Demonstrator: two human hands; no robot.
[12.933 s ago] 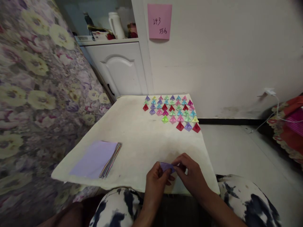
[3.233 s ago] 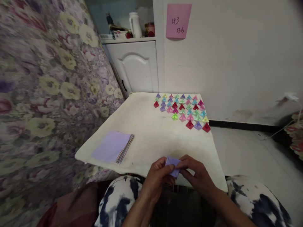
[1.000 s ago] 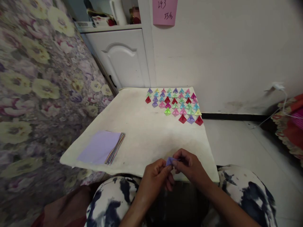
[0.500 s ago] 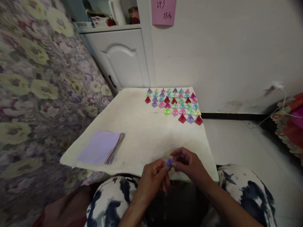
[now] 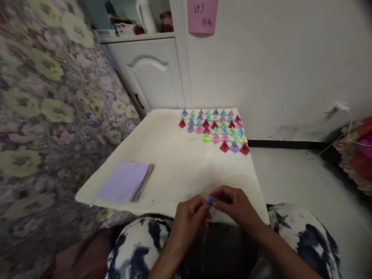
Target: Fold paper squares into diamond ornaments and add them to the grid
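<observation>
A small piece of folded purple paper (image 5: 210, 199) is pinched between my two hands at the near edge of the table. My left hand (image 5: 192, 212) grips its left side with thumb and fingers. On its right side, the thumb and fingertips of my right hand (image 5: 229, 200) close on it; part of the paper is hidden by the fingers. Farther off, at the back right, several folded paper pieces (image 5: 214, 125) in red, pink, purple, green, blue and yellow lie in rows. A stack of square paper (image 5: 123, 181), purple on top, rests at the left.
The cream-covered table (image 5: 171, 155) stands against the wall, its right edge beside the tiled floor. A white cabinet (image 5: 151, 73) is behind it, and a floral curtain (image 5: 58, 97) hangs on the left. My knees (image 5: 139, 248) are under the near edge.
The fingers of my right hand have come down and closed onto the purple paper, which now looks flatter and more tilted. The view has shifted slightly.
</observation>
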